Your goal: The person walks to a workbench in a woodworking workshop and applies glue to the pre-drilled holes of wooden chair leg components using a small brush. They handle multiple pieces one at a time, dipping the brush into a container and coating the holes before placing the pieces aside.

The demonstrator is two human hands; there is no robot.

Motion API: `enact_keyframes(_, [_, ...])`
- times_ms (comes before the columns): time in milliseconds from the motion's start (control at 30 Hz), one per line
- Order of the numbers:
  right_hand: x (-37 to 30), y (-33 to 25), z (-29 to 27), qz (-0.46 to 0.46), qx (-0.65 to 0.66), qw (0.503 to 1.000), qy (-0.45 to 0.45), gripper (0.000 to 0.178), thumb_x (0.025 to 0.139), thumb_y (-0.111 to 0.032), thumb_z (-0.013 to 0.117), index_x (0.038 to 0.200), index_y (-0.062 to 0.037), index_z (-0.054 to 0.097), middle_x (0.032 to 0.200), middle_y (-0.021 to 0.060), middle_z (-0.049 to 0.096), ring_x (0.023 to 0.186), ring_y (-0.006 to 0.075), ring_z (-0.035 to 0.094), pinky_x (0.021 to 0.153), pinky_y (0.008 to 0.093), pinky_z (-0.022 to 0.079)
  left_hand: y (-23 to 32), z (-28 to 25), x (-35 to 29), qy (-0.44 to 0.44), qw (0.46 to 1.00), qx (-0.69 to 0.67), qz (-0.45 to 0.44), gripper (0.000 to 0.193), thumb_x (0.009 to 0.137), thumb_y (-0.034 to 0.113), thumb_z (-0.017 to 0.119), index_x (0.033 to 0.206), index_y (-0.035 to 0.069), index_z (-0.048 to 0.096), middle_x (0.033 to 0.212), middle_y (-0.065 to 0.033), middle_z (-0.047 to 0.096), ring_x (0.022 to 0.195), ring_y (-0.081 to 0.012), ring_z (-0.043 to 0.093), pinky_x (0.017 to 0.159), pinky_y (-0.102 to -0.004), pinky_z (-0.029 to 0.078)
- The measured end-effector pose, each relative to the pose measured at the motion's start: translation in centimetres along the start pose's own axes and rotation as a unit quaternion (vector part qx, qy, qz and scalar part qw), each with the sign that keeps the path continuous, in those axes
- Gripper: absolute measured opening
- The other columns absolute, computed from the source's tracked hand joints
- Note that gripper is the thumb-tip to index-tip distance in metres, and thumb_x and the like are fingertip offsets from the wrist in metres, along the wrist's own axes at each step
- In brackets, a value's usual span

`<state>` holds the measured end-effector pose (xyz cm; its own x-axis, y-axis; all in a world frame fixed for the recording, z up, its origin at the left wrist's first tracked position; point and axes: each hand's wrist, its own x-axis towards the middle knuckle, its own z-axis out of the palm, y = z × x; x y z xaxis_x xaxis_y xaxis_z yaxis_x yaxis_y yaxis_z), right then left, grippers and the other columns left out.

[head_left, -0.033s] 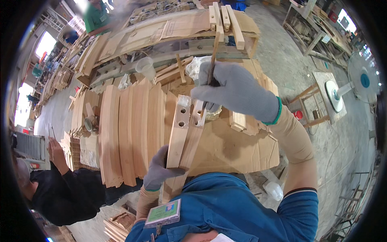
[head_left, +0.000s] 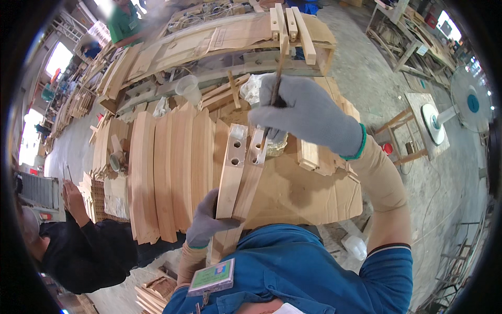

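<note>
In my gloved left hand [head_left: 209,222], closed round them, are two pale wooden bars side by side: a left bar [head_left: 230,183] and a right bar [head_left: 250,182]. Both slant upward from my body, with round holes in their upper ends. A whitish smear covers the tip of the left bar. My gloved right hand [head_left: 308,112] is closed on a thin wooden stick [head_left: 281,63], held steeply over the right bar. The stick's lower end is close to that bar's holes; whether it touches is hard to tell.
Wooden boards [head_left: 180,162] stand in a row to the left on a cardboard-covered table [head_left: 324,199]. A plastic cup [head_left: 189,89] and a clear bag [head_left: 252,90] lie beyond. A person in black [head_left: 89,256] is at left; a fan [head_left: 439,123] stands at right.
My right hand and the stick have shifted very slightly upward along the right bar's end. My left hand and the bars stay in place.
</note>
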<state>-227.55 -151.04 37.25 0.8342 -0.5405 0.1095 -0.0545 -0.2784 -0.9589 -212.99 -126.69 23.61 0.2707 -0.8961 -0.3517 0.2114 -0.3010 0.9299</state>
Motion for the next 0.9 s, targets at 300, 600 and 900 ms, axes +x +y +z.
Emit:
enact_keyframes(300, [0.6,1.7,-0.1,-0.057,-0.071,0.996,0.005,0.029,0.081,-0.024,0.067,0.071,0.0,0.053,0.056,0.0075,0.057,0.05,0.0118,0.06,0.048,0.0247,0.047,-0.6,-0.3,0.4,-0.016,0.997,-0.07,0.025,0.077,0.053,-0.003,0.081,0.122,0.001,0.048,0.114,-0.0079,0.058,0.106,-0.0182,0.056,0.091,-0.0328,0.045])
enact_keyframes(600, [0.3,0.7,-0.1,-0.103,-0.164,0.98,0.03,0.029,0.08,-0.023,0.066,0.069,0.0005,0.052,0.054,0.0079,0.056,0.051,0.012,0.061,0.05,0.0242,0.048,-0.8,-0.2,0.0,-0.013,1.0,-0.014,0.024,0.078,0.052,-0.004,0.082,0.122,0.002,0.049,0.114,-0.0071,0.059,0.105,-0.0176,0.056,0.091,-0.033,0.045])
enact_keyframes(900, [-4.7,4.0,1.2,-0.098,0.229,0.946,0.209,0.02,0.083,0.003,0.062,0.073,-0.0034,0.046,0.076,0.0087,0.061,0.068,0.0147,0.063,0.061,0.023,0.053,-0.3,-1.5,-1.1,-0.009,0.996,-0.083,0.036,0.08,0.052,-0.006,0.08,0.125,0.0,0.048,0.112,-0.0076,0.059,0.104,-0.0175,0.056,0.089,-0.0332,0.046])
